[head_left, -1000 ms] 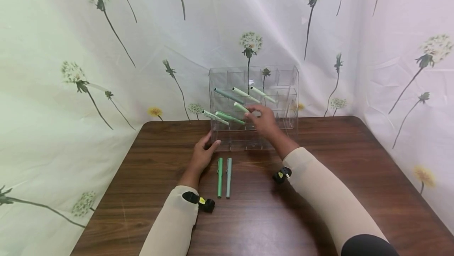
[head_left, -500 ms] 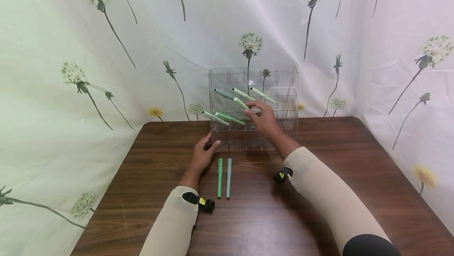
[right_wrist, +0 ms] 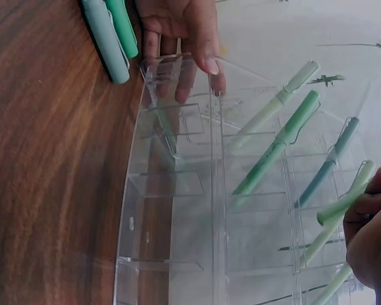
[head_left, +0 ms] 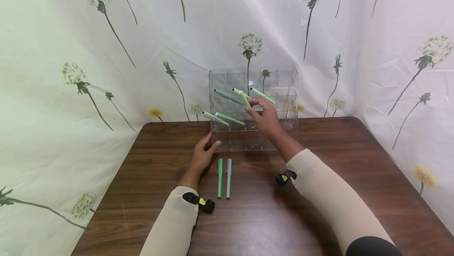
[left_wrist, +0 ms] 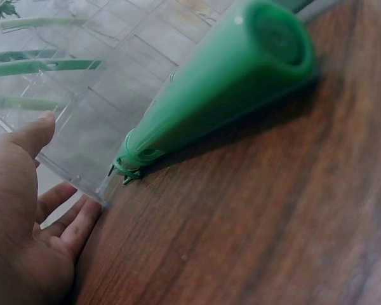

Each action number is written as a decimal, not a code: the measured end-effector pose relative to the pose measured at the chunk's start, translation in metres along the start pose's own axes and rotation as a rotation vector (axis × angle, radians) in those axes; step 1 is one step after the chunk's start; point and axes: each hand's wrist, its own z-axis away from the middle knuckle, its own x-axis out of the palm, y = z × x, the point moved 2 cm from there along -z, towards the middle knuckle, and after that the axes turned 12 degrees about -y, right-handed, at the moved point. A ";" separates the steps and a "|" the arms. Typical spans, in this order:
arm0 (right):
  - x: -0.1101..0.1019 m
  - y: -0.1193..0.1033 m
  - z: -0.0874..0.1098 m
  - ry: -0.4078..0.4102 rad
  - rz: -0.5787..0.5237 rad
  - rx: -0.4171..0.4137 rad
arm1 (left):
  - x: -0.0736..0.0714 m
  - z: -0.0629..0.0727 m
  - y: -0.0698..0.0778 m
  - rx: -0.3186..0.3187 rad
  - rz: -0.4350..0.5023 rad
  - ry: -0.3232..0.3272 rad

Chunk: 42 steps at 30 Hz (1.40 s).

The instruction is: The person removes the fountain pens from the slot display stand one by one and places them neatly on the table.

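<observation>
A clear tiered organizer (head_left: pixel 253 145) stands at the back of the table. My left hand (head_left: pixel 202 156) grips its lower left corner, thumb in front and fingers behind the side wall. In front of the middle tiers, my right hand (head_left: pixel 267 120) pinches a light green pen (head_left: pixel 243 98) between thumb and fingers; it overlaps a slotted pale pen. Tilted in the upper occupied tier are a teal pen (head_left: pixel 224 94) and pale green pens (head_left: pixel 261 94). One tier lower lean a pale clipped pen (head_left: pixel 214 117) and a green pen (head_left: pixel 229 118).
A bright green pen (head_left: pixel 220 179) and a grey-blue pen (head_left: pixel 228 179) lie side by side on the wooden table (head_left: pixel 142 193), in front of the organizer. A dandelion-print cloth (head_left: pixel 170 35) hangs close behind it.
My right hand has risen slightly with the light green pen, which now points more steeply upward. The left hand stays at the organizer's corner.
</observation>
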 end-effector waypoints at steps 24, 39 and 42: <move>0.024 0.020 0.037 -0.262 -0.175 0.030 | 0.001 0.000 0.000 0.016 -0.004 -0.004; 0.026 0.038 0.053 -0.268 -0.201 0.095 | -0.001 -0.001 -0.002 0.031 0.004 -0.009; 0.024 0.042 0.056 -0.271 -0.214 0.103 | -0.001 -0.001 -0.002 0.028 -0.001 -0.010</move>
